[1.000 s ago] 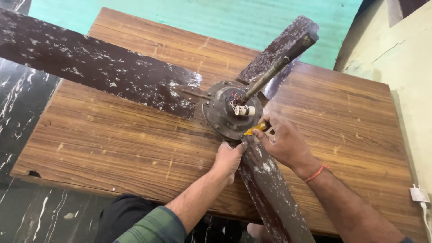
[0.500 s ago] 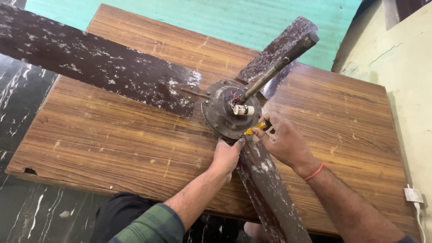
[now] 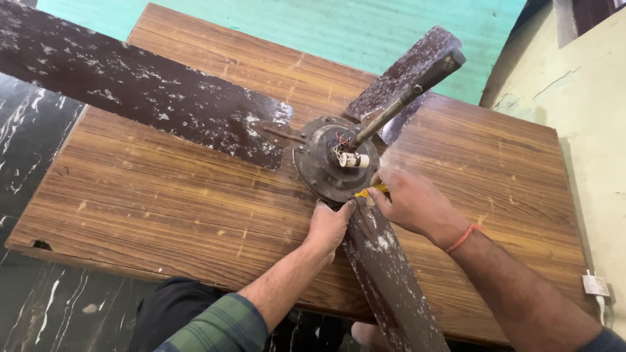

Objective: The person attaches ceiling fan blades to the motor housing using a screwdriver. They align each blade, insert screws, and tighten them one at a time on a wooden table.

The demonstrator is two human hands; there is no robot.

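Right hand: [image 3: 412, 203] fingers clamped on a yellow-handled screwdriver [image 3: 370, 191], just beside the hub's near edge.
Screwdriver: mostly hidden in the fist; its tip meets the hub rim where the near blade joins.
Left hand: [image 3: 330, 225] fingers curled together, pressed on the hub's near rim and the root of the near blade; it grips nothing that can be lifted.
Hub: [image 3: 323, 163] round, rusty brown motor of a ceiling fan, lying on the table.
Rod: [image 3: 391, 112] rises from the hub's centre, tilted away to the right.
Wires: [image 3: 340, 139] red and white, at the rod's foot.
Near blade: [image 3: 391, 280] runs from the hub toward the person.
Left blade: [image 3: 130, 85] long, paint flaking, reaching left of the hub.
Far blade: [image 3: 407, 72] behind the rod.
Table: [image 3: 163, 202] wood-grain top under the hub.
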